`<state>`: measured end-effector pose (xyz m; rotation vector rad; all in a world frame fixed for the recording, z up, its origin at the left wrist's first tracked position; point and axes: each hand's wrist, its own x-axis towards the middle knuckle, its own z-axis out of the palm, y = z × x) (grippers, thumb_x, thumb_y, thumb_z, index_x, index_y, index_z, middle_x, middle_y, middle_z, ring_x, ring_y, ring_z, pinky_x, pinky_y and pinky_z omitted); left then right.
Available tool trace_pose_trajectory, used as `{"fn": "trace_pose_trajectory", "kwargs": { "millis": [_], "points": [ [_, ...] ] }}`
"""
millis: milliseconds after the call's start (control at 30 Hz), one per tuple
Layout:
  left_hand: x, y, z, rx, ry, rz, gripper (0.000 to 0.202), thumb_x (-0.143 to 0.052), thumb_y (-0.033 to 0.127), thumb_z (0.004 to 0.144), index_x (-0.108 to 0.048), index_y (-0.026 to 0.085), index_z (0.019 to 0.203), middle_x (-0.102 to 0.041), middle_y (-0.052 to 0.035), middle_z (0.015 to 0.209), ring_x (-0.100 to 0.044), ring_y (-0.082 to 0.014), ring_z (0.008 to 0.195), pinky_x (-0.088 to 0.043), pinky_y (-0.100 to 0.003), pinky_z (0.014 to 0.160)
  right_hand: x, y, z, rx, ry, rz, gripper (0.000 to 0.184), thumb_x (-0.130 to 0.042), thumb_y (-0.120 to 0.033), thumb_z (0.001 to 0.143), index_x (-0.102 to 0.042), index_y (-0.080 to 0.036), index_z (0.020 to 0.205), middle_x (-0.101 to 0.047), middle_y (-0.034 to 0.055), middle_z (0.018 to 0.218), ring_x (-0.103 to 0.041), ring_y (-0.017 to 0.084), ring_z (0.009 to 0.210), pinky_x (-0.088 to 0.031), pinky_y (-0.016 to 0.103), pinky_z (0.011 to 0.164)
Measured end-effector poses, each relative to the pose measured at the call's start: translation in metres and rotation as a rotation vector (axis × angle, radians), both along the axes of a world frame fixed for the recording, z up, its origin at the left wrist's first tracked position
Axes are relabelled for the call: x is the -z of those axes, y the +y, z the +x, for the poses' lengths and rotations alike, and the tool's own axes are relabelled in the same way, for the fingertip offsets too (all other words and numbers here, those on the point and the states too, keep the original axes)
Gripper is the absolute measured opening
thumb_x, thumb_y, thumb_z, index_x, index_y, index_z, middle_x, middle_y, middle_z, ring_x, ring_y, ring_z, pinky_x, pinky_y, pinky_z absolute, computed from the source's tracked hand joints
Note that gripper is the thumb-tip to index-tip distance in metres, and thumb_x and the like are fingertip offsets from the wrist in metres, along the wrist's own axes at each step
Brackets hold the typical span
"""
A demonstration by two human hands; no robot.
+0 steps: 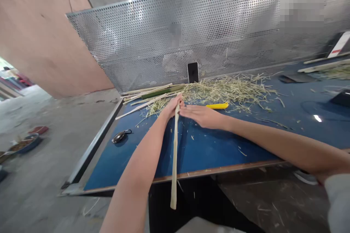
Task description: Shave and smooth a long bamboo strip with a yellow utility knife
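Observation:
My left hand [172, 106] is closed round the far end of a long pale bamboo strip [174, 156] that runs back toward me past the table's front edge. My right hand [201, 115] lies flat and open on the blue tabletop [218, 145], fingers stretched toward the strip's far end, close to my left hand. A yellow-handled knife [217, 106] rests just beyond my right hand. Behind both hands lie a heap of bamboo shavings [229, 89] and a bundle of bamboo strips [153, 94].
A phone [193, 72] leans upright against the perforated metal screen [191, 32] at the back. A small black object [119, 137] sits near the table's left edge. More strips and dark items lie at the far right. Concrete floor with bowls lies to the left.

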<state>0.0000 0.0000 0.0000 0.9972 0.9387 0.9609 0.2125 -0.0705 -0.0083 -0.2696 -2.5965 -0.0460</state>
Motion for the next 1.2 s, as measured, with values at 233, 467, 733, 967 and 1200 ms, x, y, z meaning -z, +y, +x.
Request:
{"fn": "trace_pose_trajectory", "kwargs": {
  "millis": [233, 467, 733, 967, 1200],
  "points": [
    [-0.005, 0.006, -0.018, -0.007, -0.499, -0.184, 0.049, -0.031, 0.028, 0.109, -0.039, 0.023, 0.062, -0.035, 0.0017, 0.051, -0.037, -0.0106, 0.045, -0.049, -0.021, 0.054, -0.018, 0.053, 0.054, 0.469, -0.119, -0.239, 0.060, -0.041, -0.054, 0.111, -0.065, -0.019, 0.153, -0.062, 0.0181, 0.158, -0.057, 0.039, 0.145, -0.045, 0.060, 0.120],
    [-0.001, 0.007, -0.015, -0.041, -0.447, -0.171, 0.031, -0.041, 0.025, 0.103, -0.058, 0.018, 0.078, -0.041, 0.0011, 0.058, -0.038, -0.0108, 0.046, -0.052, -0.023, 0.056, -0.021, 0.070, 0.104, 0.629, -0.291, -0.443, 0.057, -0.066, -0.079, 0.088, -0.072, -0.022, 0.094, -0.071, 0.0190, 0.109, -0.064, 0.039, 0.110, -0.052, 0.050, 0.090],
    [0.002, 0.003, -0.012, -0.103, -0.392, -0.057, 0.022, -0.048, 0.024, 0.101, -0.068, 0.016, 0.101, -0.056, -0.0009, 0.065, -0.054, -0.0133, 0.054, -0.063, -0.036, 0.087, -0.010, 0.081, 0.110, 0.692, -0.138, -0.575, 0.052, -0.069, -0.075, 0.089, -0.063, -0.023, 0.086, -0.068, 0.0130, 0.088, -0.058, 0.024, 0.072, -0.042, 0.039, 0.066],
    [-0.007, -0.002, -0.011, -0.106, -0.394, -0.010, 0.033, -0.048, 0.025, 0.102, -0.071, 0.014, 0.123, -0.079, -0.0120, 0.103, -0.072, -0.0179, 0.077, -0.063, -0.041, 0.094, -0.012, 0.060, 0.075, 0.843, 0.397, -0.690, 0.046, -0.065, -0.061, 0.099, -0.058, -0.019, 0.116, -0.060, 0.0028, 0.067, -0.048, 0.018, 0.054, -0.033, 0.036, 0.054],
    [-0.008, -0.007, 0.031, -0.180, -0.404, -0.023, 0.033, -0.041, 0.027, 0.108, -0.068, 0.018, 0.127, -0.078, -0.0080, 0.110, -0.072, -0.0169, 0.076, -0.063, -0.033, 0.076, -0.011, 0.015, -0.001, 0.285, 0.785, -1.473, 0.044, -0.080, -0.060, 0.090, -0.058, -0.023, 0.093, -0.035, -0.0091, 0.064, -0.028, 0.009, 0.052, -0.024, 0.025, 0.047]
  ]
}}
